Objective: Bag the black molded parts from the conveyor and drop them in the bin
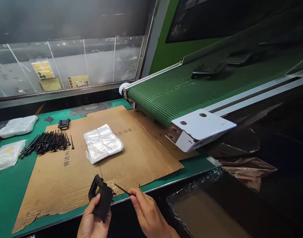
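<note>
Green tabletop [8,188], conveyor [161,91] over its right end — and by the front edge, left hand [92,222] clasps a black frame [103,202], right hand [149,215] pinching a black pin [122,189] just beside it.

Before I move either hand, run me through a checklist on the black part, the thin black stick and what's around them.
1. Black part held in the left hand: ok, the thumb presses on it.
2. Thin black stick pinched in the right hand: ok.
3. Stick's tip touching the part: cannot tell; they look close.
4. Spare sticks in sight: ok, piled partly on the cardboard.
5. Stack of clear bags away from both hands: ok, it lies beyond them.
6. Green belt free of pieces: not ok, dark pieces lie on it.
</note>
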`<state>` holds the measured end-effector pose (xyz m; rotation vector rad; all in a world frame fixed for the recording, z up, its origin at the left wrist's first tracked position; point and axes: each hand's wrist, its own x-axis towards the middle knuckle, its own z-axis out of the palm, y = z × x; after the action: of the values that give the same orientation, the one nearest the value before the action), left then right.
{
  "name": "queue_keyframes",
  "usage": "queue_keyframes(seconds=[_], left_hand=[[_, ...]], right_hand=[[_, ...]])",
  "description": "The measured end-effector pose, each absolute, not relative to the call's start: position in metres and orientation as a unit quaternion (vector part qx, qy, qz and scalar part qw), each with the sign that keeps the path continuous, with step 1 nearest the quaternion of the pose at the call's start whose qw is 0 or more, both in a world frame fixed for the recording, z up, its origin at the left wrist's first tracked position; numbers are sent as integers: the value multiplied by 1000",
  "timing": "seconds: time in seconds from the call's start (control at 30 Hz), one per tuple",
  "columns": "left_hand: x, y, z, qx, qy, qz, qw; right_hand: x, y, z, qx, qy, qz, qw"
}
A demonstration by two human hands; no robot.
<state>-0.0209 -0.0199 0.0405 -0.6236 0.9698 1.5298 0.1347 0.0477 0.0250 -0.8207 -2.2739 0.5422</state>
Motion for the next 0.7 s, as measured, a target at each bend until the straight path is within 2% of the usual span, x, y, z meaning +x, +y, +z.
queue_keyframes(seconds=[0.13, 0.37, 0.57, 0.7], left_hand=[[-22, -22, 49, -289, 370, 626, 623], [-21, -25, 57, -270, 335, 622, 654], [-21, -28, 52, -365, 310, 627, 614], [-24, -34, 45, -325, 365, 600, 633]], right_hand=[[114, 21, 30, -201, -900, 192, 336], [106, 23, 28, -141, -935, 115, 305], [102, 38, 26, -182, -924, 105, 319], [104, 52, 25, -217, -910, 157, 316]])
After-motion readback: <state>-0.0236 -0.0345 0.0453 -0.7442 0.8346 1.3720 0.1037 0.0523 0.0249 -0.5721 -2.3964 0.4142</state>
